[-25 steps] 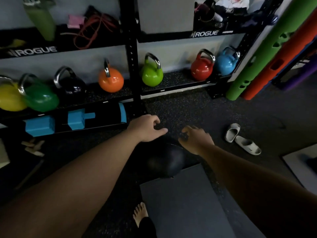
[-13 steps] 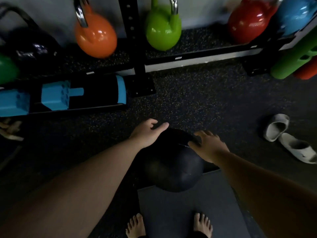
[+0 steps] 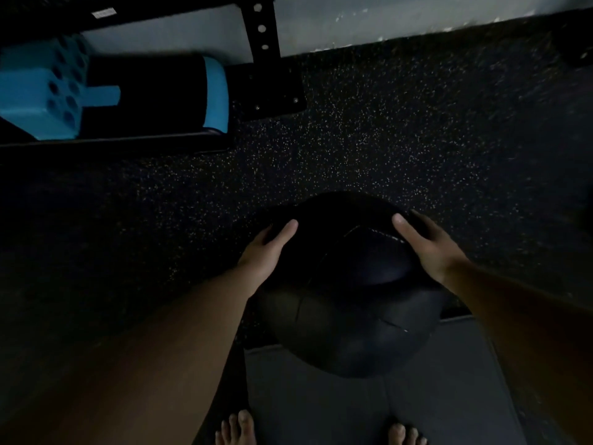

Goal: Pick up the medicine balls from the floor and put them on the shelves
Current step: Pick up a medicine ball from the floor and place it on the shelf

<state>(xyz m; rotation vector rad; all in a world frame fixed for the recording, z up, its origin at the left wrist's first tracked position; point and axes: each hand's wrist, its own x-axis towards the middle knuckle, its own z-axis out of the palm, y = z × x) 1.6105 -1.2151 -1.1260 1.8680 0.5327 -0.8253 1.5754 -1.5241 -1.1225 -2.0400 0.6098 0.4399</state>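
While both bare hands press against its upper sides, the black medicine ball (image 3: 349,284) sits low in the middle of the view, at about 6 o'clock from the frame's centre, straddling the edge where the speckled rubber floor (image 3: 385,139) meets a smooth grey mat (image 3: 321,406). Whether the ball is touching the ground or just off it cannot be told in this dim light. The left hand (image 3: 266,252) lies on the ball's 9 o'clock flank, thumb stretched up over the top surface and the other fingers curled round the far side, mostly hidden. The right hand (image 3: 423,245) cups the 2 o'clock flank, thumb laid along the top, the remaining fingers wrapped outward over the curve and held close together. Neither hand pinches; both lie flat on the leather, palms facing one another across the ball. Two bare feet (image 3: 237,428) show at the bottom edge, toes at 6 o'clock, on or beside the mat. At 10 o'clock, well apart from the ball, a blue and black roller-shaped piece of equipment (image 3: 211,91) lies under the rack, next to the black upright post (image 3: 261,27) and its bolted foot plate. A pale wall base runs across 12 o'clock.
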